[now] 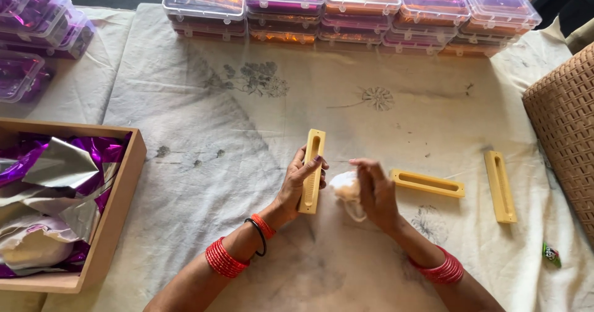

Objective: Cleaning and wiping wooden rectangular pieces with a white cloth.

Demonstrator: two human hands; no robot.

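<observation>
Yellow plastic is what the left hand [301, 177] holds: a long slotted mould [312, 171], gripped upright on the cloth-covered table [247, 132], while the right hand [373, 191] is closed on a pale lump of soft white stuff [345, 189] just beside it, so the filling looks barely begun. Two more yellow moulds [427, 183] [500, 186] lie to the right with empty slots. A wooden tray [117, 207] of purple and silver foil sits left, and clear lidded boxes [346, 8] with purple and orange contents are stacked along the far edge.

table: stained printed cloth [204, 101] | right: woven wicker furniture [566, 120] | light: even
</observation>
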